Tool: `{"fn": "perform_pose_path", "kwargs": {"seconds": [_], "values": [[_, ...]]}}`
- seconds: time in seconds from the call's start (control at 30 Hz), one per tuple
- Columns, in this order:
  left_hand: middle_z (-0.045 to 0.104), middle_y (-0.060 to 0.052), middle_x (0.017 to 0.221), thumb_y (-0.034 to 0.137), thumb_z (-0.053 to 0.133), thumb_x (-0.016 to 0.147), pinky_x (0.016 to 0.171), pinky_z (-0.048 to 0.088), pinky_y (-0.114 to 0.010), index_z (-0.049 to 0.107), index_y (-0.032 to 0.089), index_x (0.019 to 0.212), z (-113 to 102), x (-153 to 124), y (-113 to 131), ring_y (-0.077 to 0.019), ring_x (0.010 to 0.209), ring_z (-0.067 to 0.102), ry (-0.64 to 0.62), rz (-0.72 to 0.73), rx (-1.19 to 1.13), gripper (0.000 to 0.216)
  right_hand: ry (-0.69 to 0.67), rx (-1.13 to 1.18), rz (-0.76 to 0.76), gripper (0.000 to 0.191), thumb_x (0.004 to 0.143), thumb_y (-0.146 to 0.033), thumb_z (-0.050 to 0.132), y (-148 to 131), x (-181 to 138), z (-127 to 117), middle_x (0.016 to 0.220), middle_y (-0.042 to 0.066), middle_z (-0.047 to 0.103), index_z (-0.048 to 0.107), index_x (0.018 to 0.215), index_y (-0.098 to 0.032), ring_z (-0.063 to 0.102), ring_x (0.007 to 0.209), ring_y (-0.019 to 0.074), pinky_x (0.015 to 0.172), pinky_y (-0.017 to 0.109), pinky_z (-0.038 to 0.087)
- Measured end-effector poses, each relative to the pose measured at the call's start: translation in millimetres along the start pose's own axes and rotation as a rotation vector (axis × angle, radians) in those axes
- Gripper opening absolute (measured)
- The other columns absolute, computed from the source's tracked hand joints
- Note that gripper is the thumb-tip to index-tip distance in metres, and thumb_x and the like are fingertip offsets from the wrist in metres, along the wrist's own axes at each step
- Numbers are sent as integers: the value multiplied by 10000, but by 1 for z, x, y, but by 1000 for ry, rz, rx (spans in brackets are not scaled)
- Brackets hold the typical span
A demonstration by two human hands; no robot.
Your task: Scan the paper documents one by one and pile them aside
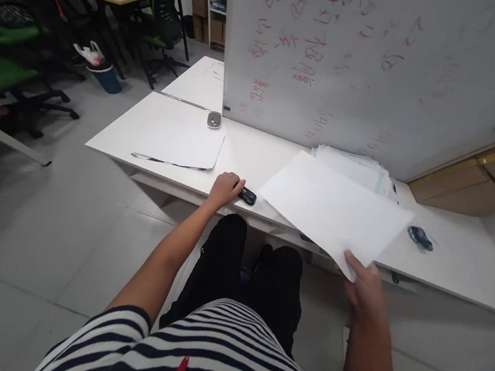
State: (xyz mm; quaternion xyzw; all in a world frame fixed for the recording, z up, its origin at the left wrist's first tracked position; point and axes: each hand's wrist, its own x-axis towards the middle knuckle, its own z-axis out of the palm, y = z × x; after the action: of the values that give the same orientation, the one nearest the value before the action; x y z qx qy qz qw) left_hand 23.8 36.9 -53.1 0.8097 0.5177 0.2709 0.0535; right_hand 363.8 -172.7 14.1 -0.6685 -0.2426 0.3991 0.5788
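At the front edge of the white desk (246, 155), my left hand (225, 189) is closed around one end of a black stapler (247, 195). The stapler's other end sticks out to the right, resting at the desk edge. Between thumb and fingers, my right hand (366, 287) pinches the near corner of a white sheet of paper (335, 205). The sheet tilts over the desk and partly covers a stack of papers (353, 168) behind it. More white paper (180, 144) lies flat on the desk's left part, a dark strip showing along its near edge.
A whiteboard (335, 58) with red writing stands along the desk's back. A grey computer mouse (214, 120) sits near its left end. On the right lie a small dark object (420, 238) and cardboard (468, 182). Beyond are green chairs (163, 12), a blue bin (107, 79) and a seated person.
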Motion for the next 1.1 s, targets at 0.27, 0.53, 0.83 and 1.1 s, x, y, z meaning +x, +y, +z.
{"fn": "perform_pose_path", "kwargs": {"seconds": [0.27,0.53,0.83,1.1], "values": [[631,-112,851,407,349,947,779,365,-363,648,141,849,3,-2,2,-228,867,547,31,-75,55,413,-736,49,118,232,686,-211,728,-43,79,264,818,22,653,593,869,-161,592,638,105,524,204,482],[629,-152,954,337,394,913,784,374,-406,638,111,944,2,4,0,-275,933,541,-28,-87,116,335,-807,-385,160,144,841,-128,543,-13,73,429,636,26,602,501,975,-95,577,542,128,500,235,462],[593,-112,837,331,349,935,728,333,-373,602,161,801,1,5,-2,-242,819,517,4,-55,208,333,-504,-944,-522,767,870,-476,486,-12,125,388,1366,214,472,141,1465,-137,485,1215,345,968,507,402],[586,-98,798,314,344,939,718,314,-367,576,189,730,2,8,-6,-235,776,484,52,5,246,336,213,-1145,-689,603,922,-319,270,-17,190,212,1562,127,176,162,1483,-127,45,1446,262,1139,528,71]]}}
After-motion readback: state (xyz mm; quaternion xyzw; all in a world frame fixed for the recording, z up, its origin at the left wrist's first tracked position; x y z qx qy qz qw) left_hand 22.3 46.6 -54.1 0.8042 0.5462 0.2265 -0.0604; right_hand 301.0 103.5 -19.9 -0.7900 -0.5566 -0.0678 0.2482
